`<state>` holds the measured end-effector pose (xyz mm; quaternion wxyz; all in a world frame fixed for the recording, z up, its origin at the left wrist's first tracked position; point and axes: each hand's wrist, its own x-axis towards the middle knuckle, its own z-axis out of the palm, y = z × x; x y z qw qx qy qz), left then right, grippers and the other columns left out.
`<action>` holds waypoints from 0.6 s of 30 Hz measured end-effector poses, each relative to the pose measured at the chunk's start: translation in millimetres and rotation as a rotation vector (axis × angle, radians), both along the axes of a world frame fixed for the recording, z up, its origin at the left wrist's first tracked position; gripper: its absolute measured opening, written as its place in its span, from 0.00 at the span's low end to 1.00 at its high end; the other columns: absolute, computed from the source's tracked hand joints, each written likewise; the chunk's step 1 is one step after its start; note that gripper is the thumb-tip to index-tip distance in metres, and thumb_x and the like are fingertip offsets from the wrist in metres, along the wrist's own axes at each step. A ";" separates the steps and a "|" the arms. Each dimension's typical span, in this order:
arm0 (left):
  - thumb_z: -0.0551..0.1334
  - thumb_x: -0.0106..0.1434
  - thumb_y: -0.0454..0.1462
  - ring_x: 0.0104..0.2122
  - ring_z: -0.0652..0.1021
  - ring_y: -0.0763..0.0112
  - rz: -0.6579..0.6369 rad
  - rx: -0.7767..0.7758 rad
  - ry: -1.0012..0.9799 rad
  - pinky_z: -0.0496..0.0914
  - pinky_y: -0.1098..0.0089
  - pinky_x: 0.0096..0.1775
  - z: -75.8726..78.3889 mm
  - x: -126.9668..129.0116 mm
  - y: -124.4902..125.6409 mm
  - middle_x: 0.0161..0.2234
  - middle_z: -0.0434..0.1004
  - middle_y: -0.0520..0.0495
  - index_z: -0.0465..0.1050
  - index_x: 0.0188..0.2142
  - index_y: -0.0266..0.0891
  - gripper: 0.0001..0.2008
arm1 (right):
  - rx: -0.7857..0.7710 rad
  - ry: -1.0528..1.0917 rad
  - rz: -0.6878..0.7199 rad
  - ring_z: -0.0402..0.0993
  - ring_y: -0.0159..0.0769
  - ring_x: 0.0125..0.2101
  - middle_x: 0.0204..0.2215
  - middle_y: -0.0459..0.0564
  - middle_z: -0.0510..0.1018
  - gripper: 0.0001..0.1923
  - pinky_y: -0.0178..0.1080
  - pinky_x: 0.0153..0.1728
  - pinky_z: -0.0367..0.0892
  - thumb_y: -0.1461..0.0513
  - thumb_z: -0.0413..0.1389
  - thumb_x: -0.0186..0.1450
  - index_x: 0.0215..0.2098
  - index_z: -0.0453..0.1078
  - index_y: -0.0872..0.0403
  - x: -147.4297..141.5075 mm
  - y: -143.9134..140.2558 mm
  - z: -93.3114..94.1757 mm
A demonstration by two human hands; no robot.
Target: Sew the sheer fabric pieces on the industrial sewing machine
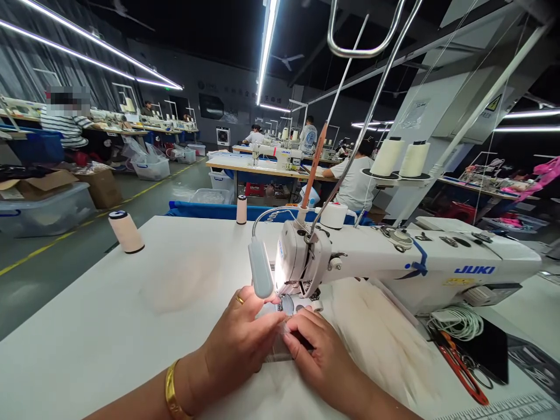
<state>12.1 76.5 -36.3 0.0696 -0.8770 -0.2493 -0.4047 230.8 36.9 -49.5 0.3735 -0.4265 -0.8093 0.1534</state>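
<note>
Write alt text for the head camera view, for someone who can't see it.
Two hands, left and right, press a small pale piece flat under the needle of a white sewing machine on a white table. Red scissors lie to the right.

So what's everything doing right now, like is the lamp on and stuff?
Lamp: on, lighting the needle area.
Sewing machine: upright, threaded from above.
Left hand: fingers pressed down by the needle.
Right hand: fingers pinching something small, too hidden to name.
Spool: tilted, on the table.
Scissors: lying flat.
</note>
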 end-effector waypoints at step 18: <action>0.55 0.72 0.27 0.42 0.77 0.62 -0.026 0.028 -0.018 0.69 0.62 0.47 8.1 1.0 0.3 0.46 0.79 0.43 0.79 0.41 0.45 0.15 | -0.013 -0.003 0.006 0.68 0.37 0.33 0.31 0.43 0.72 0.10 0.40 0.39 0.64 0.63 0.49 0.77 0.35 0.62 0.48 0.5 0.7 -3.1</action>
